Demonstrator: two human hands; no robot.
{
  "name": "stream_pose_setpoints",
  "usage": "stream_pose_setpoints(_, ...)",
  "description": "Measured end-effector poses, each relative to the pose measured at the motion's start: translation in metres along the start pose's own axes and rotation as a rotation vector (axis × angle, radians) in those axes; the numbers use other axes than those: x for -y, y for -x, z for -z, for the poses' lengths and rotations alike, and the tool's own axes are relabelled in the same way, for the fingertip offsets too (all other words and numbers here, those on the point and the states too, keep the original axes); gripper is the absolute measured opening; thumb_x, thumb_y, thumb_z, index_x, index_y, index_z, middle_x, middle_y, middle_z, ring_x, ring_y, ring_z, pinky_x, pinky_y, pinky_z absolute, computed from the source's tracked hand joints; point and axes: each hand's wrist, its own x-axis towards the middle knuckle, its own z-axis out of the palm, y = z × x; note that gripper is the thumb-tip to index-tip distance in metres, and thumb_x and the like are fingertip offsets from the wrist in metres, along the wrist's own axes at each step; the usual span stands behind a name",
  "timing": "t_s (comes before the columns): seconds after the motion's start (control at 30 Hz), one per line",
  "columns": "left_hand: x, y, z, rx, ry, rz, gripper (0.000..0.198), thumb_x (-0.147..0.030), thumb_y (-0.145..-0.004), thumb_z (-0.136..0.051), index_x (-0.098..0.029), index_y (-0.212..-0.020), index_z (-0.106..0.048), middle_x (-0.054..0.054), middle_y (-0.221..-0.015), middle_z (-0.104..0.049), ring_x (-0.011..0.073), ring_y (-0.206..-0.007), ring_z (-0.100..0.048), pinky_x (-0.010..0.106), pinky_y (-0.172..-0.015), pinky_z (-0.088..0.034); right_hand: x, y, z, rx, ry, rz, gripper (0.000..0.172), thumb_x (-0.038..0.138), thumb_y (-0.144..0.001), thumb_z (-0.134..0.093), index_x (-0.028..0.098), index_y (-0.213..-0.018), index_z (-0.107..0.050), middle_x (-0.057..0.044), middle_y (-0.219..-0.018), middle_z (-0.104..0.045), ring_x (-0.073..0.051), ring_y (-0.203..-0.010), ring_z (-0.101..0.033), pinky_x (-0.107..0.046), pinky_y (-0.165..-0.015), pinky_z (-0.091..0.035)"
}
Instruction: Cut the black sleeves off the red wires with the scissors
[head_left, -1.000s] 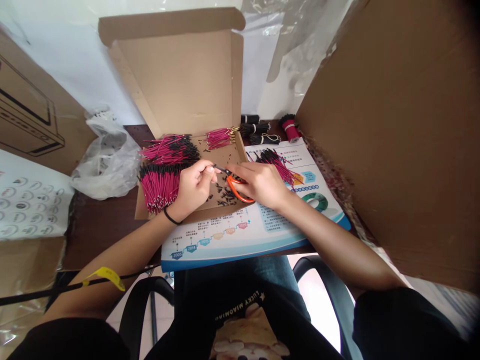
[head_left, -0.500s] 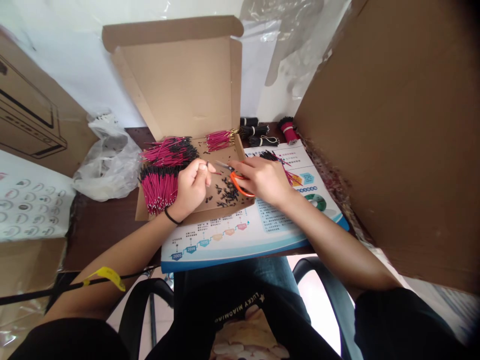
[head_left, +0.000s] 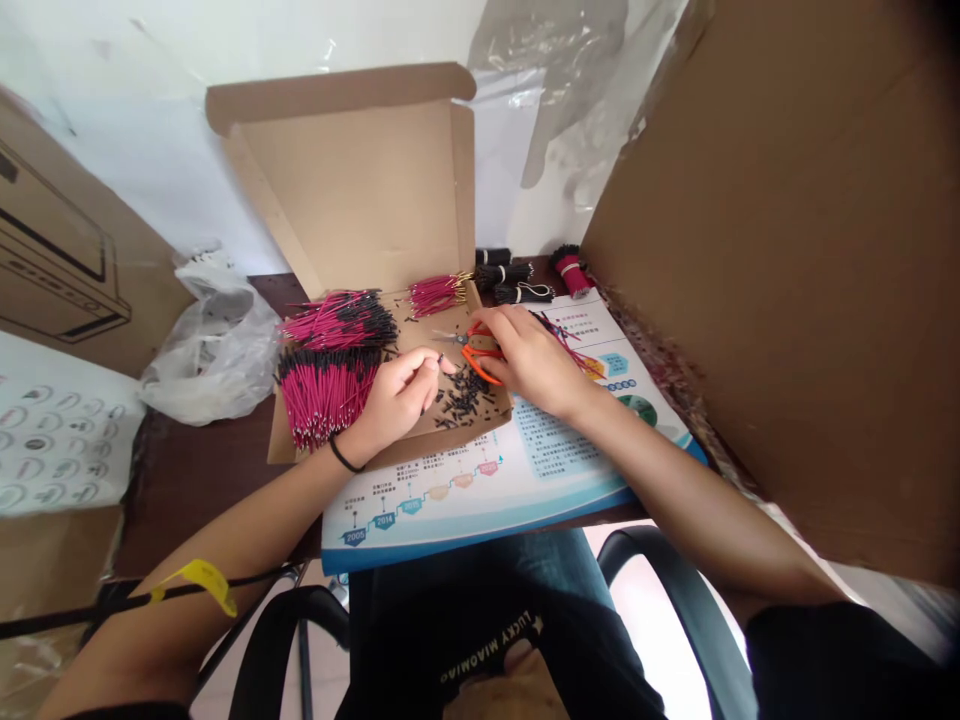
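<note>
My left hand (head_left: 394, 400) lies over the open flat cardboard box (head_left: 420, 440), fingers pinched together beside a stack of pink wires with black ends (head_left: 324, 392); what it pinches is too small to name. My right hand (head_left: 529, 362) grips orange-handled scissors (head_left: 472, 352), their blades pointing left over the box. Small black cut scraps (head_left: 461, 392) are scattered on the box floor between my hands. More pink wires (head_left: 341, 318) lie further back, and a small bunch (head_left: 435, 294) sits at the box's far edge.
A printed poster sheet (head_left: 480, 480) lies under the box. Tied black and pink wire bundles (head_left: 517, 280) sit behind. A big cardboard panel (head_left: 787, 250) stands at the right, a crumpled plastic bag (head_left: 214, 350) and cartons (head_left: 52, 260) at the left.
My left hand has dropped a little toward the near side of the box, away from the scissor tips. The scissors now point further back. The view has shifted slightly downward.
</note>
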Motion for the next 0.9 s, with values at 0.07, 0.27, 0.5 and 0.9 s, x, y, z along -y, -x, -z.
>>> stream_pose_setpoints(0.07,0.001,-0.002,0.0,0.008,0.012,0.026,0.026,-0.033,-0.094,-0.044,-0.016,-0.084,-0.061,-0.007,-0.044,-0.041,0.0063,-0.039,-0.037,0.02,-0.044,-0.033,0.0,0.001,-0.001,0.006,-0.037,0.033,0.029,0.018,-0.09,-0.049,0.014,-0.116,-0.058,-0.012,-0.109,-0.06,-0.024,-0.103,-0.055,-0.038,-0.089,-0.048)
stream_pose_setpoints(0.27,0.0,-0.008,-0.001,0.031,0.026,0.103,0.022,-0.025,-0.092,-0.046,-0.016,-0.078,-0.062,-0.006,-0.045,-0.041,0.0063,-0.04,-0.037,0.021,-0.044,-0.031,-0.001,-0.002,-0.007,0.041,-0.064,0.118,0.027,0.02,-0.094,-0.044,0.014,-0.107,-0.067,-0.011,-0.104,-0.066,-0.022,-0.096,-0.058,-0.035,-0.085,-0.047)
stream_pose_setpoints(0.5,0.006,-0.012,-0.003,0.072,-0.037,0.054,0.023,-0.024,-0.091,-0.046,-0.017,-0.077,-0.063,-0.005,-0.045,-0.044,0.0071,-0.04,-0.039,0.022,-0.043,-0.031,-0.001,-0.007,-0.006,0.079,0.087,0.059,0.031,0.024,-0.094,-0.04,0.021,-0.105,-0.069,-0.008,-0.098,-0.068,-0.023,-0.094,-0.054,-0.038,-0.082,-0.038)
stream_pose_setpoints(0.9,0.006,-0.012,-0.001,0.131,-0.032,0.078,0.024,-0.03,-0.092,-0.045,-0.017,-0.08,-0.062,-0.006,-0.049,-0.049,0.0063,-0.042,-0.042,0.02,-0.046,-0.035,0.003,-0.006,-0.012,-0.139,0.028,0.062,0.033,0.032,-0.097,-0.04,0.022,-0.11,-0.068,-0.004,-0.094,-0.072,-0.021,-0.095,-0.054,-0.038,-0.082,-0.038)
